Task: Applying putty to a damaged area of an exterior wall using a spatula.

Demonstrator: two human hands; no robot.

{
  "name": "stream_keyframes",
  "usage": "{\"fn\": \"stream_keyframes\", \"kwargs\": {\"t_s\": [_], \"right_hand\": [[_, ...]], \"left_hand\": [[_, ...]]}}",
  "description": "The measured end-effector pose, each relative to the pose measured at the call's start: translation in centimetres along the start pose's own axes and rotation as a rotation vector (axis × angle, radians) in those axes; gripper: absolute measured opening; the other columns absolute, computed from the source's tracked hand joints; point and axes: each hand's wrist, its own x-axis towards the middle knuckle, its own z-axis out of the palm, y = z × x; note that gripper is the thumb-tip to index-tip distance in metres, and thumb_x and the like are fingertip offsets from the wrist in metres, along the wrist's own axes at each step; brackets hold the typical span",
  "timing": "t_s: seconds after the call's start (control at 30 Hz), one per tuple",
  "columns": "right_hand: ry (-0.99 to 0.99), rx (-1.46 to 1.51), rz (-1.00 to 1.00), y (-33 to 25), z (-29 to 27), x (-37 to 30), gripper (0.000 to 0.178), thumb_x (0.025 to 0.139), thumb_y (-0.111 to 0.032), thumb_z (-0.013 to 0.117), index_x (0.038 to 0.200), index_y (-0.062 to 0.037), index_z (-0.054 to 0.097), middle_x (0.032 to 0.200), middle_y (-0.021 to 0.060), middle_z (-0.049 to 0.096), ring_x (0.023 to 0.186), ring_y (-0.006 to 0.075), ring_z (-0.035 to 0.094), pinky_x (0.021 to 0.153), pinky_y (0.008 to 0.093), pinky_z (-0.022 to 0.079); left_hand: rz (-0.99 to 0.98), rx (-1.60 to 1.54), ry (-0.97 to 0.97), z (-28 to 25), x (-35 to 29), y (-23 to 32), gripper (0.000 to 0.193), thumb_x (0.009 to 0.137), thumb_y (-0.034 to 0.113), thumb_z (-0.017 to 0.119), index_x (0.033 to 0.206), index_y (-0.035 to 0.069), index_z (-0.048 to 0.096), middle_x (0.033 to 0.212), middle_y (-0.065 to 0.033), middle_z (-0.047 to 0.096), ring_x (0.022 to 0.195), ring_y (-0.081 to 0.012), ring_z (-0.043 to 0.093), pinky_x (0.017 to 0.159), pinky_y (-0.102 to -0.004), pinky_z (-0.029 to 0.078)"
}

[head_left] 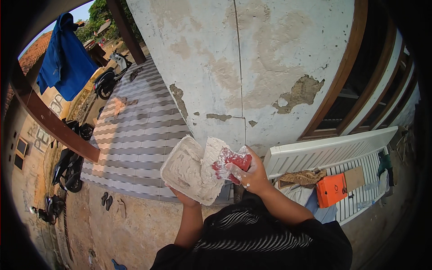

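Observation:
My left hand (185,198) is closed around the lower side of a square tub (167,155), supporting it from beneath; most of its fingers are hidden. Off-white putty (191,168) coats the tub's inside and rim. In my right hand (256,174) is a putty knife (235,162) with a red grip smeared white. Its broad blade, thickly covered with putty, rests over the tub's right side. White smears mark my right fingers. Just ahead stands a pale wall (261,54) with peeling paint and bare, brownish patches.
On the right a white slatted bench (333,150) carries an orange box (332,190) and cloths. Beyond it are brown-framed windows (344,96). Striped tiles (139,121) cover the porch at left, where a blue garment (67,58) hangs by a post (54,119). Sandals (107,200) lie on the concrete.

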Motion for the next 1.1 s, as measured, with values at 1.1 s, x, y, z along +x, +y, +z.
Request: {"fn": "stream_keyframes", "kwargs": {"t_s": [1.1], "right_hand": [[-0.315, -0.251, -0.212, -3.4, 0.7, -0.2, 0.017, 0.089, -0.008, 0.063, 0.103, 0.0019, 0.060, 0.082, 0.0110, 0.069, 0.069, 0.0115, 0.061, 0.066, 0.0281, 0.050]], "left_hand": [[-0.024, 0.097, -0.136, -1.3, 0.5, 0.6, 0.080, 0.092, 0.065, 0.039, 0.151, 0.013, 0.022, 0.156, -0.0114, 0.022, 0.142, -0.0348, 0.025, 0.115, -0.0529, 0.022]]}}
